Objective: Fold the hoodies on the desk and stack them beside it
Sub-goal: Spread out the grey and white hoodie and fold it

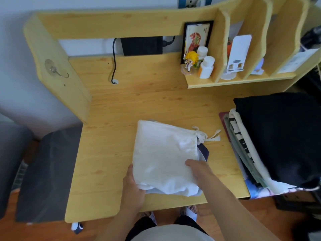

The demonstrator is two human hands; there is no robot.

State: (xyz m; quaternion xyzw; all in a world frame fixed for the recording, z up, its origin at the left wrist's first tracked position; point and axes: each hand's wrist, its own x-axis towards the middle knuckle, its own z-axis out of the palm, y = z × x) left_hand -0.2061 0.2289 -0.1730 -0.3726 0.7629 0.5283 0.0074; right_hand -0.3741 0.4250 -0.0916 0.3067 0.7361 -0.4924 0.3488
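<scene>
At the near edge of the table (107, 119), both hands work on a folded white hoodie (165, 153). The left hand (132, 181) grips the hoodie's near left corner, thumb on top of the cloth and fingers tucked out of sight beneath it. The right hand (199, 169) lies flat on the hoodie's near right part, fingers straight and pressing the fabric down. The hoodie lies as a rough square near the table's middle, a little toward the near side, with its drawstrings (211, 134) trailing off the far right corner onto the wood. A bit of dark blue fabric (203, 151) shows from under its right edge.

Right of it, at the table's right end, sits a stack of folded clothes (243, 146) with a black garment (281, 136) on top. Farther back, a shelf (199, 82) holds a small yellow-haired figurine (190, 61), two white bottles (206, 66) and a framed picture (197, 40). A black cable (113, 63) hangs down to the tabletop at the far left. Left of the table stands a dark grey cushioned seat (48, 171).
</scene>
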